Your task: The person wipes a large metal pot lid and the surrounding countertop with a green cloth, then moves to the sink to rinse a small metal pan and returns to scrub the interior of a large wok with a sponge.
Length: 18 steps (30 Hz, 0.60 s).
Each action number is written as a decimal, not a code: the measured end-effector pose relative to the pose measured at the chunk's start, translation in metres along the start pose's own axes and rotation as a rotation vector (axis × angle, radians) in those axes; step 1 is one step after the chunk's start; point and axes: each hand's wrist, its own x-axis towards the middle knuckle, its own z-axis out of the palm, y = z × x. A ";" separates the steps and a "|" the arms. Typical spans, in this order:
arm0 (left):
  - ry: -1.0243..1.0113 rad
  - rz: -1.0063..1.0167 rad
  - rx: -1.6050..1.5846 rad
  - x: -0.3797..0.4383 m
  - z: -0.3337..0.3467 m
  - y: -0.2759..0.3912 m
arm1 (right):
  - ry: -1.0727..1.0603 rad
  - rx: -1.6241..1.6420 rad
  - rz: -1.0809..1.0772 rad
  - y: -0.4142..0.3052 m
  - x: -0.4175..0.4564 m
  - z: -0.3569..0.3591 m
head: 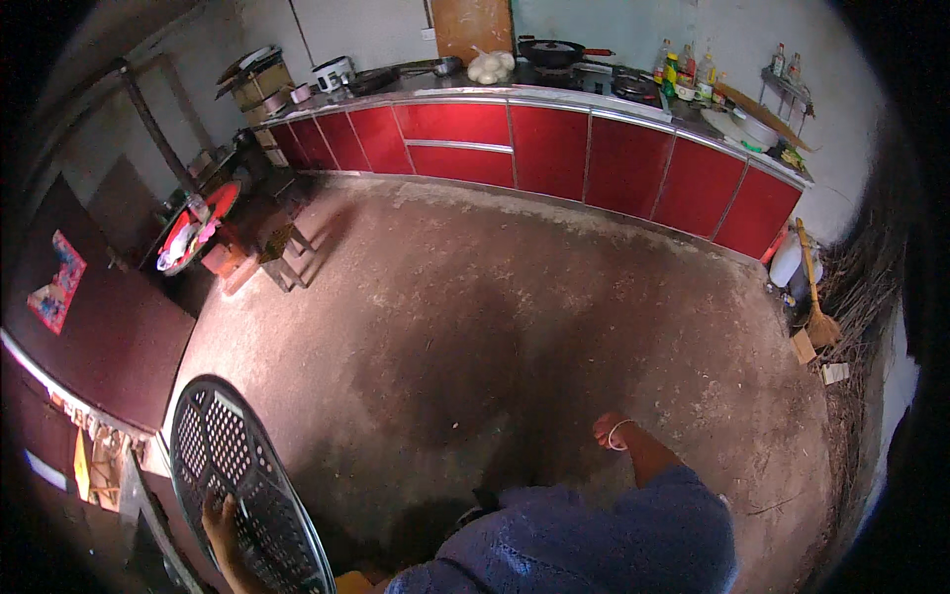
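My left hand (220, 518) is at the lower left, its fingers over the face of a dark, perforated round panel (245, 475) with a shiny rim. The panel stands tilted on edge beside me, and its lower end runs out of the picture. Whether it is a seat, a tray or a lid, I cannot tell. Out in front of my body, above the bare floor (460, 312), my right hand (614, 431) has curled fingers and nothing visible in them. A pale bangle (617, 436) circles that wrist.
Red cabinets (549, 152) line the far wall under a counter with a wok (553, 53), a bag of round pale items (490, 67) and several bottles (686, 70). A wooden stool (282, 256) stands left. At right, a broom (820, 327) leans by piled twigs (865, 289). A dark door (104, 297) stands left.
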 end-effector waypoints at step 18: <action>-0.444 0.389 -0.012 0.342 0.369 0.284 | -0.184 0.809 0.130 -0.085 0.080 -0.081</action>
